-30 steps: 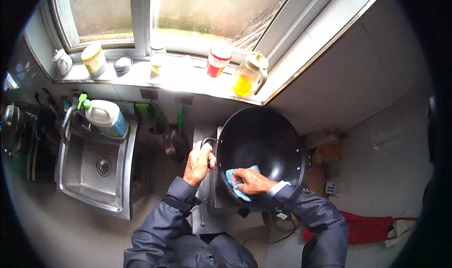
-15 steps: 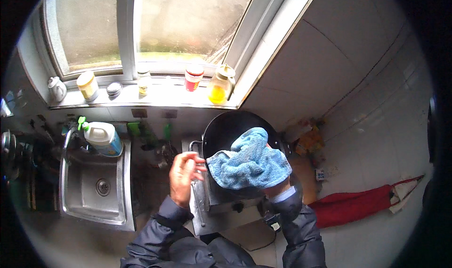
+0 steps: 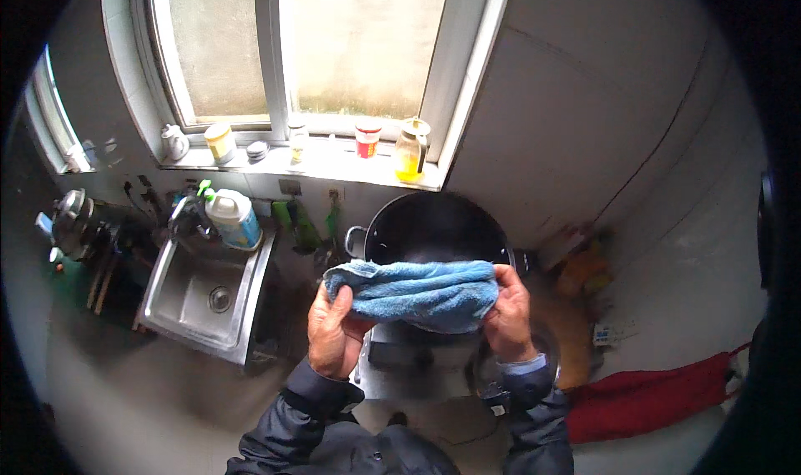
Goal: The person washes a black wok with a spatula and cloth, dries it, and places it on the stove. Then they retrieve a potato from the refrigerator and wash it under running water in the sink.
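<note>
A blue terry towel (image 3: 417, 294) is stretched sideways between my two hands, folded into a long bundle with creases along it. My left hand (image 3: 335, 329) grips its left end, thumb on top. At the right end, my right hand (image 3: 511, 312) holds it with the fingers partly behind the cloth. Behind the towel stands a large black wok (image 3: 438, 225) with a metal loop handle on its left side; the cloth hides the wok's near edge. Below the towel, part of the stove (image 3: 417, 366) shows.
A steel sink (image 3: 196, 300) is at the left, with a white jug (image 3: 234, 219) on its back corner. Jars and a pitcher of yellow liquid (image 3: 411, 151) line the windowsill. Red cloth (image 3: 651, 398) hangs at the right. A pot (image 3: 73, 225) stands far left.
My left hand was apart from the towel and now grips its left end. The towel went from a loose heap on my right hand to a stretched, folded bundle. The view has shifted.
</note>
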A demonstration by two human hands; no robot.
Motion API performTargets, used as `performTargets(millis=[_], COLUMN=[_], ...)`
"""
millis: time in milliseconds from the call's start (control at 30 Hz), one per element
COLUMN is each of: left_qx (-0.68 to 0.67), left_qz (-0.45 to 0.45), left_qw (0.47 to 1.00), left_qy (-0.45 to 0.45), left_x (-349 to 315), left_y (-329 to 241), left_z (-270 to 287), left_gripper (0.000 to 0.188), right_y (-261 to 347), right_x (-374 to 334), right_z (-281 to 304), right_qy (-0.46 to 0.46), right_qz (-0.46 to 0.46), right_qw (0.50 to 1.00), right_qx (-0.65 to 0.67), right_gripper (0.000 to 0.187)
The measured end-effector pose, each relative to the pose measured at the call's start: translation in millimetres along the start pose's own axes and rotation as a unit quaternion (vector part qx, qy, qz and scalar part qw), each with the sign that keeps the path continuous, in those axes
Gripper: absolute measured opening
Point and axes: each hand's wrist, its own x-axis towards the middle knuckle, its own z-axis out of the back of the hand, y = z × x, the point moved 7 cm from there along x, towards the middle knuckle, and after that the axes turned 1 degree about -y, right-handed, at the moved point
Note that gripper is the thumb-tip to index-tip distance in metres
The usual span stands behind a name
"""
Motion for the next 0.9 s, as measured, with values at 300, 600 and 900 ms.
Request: performTargets(millis=[300, 600, 900], left_qx=[0.117, -0.053, 0.073], left_qz=[0.127, 0.271, 0.170], left_qw=[0.985, 0.958, 0.945], left_qy=[0.018, -0.079, -0.270], left_x=[-111.9, -151.7, -183.5], left_y=[93.5, 170.1, 158.2], left_z=[-48.7, 28.0, 175.9], left_gripper=[0.068, 0.064, 0.036], right_y=[28.8, -122.2, -273.7], right_x=[-99.6, -187.9, -187.2], right_z=[15.2, 27.3, -13.9], right_qy=[-0.006, 0.042, 0.161], right_qz=[0.175, -0.326, -0.329], right_qw=[0.921, 0.881, 0.916], right_qx=[-0.348, 0.341, -0.166], right_gripper=[0.028, 0.049, 0.041])
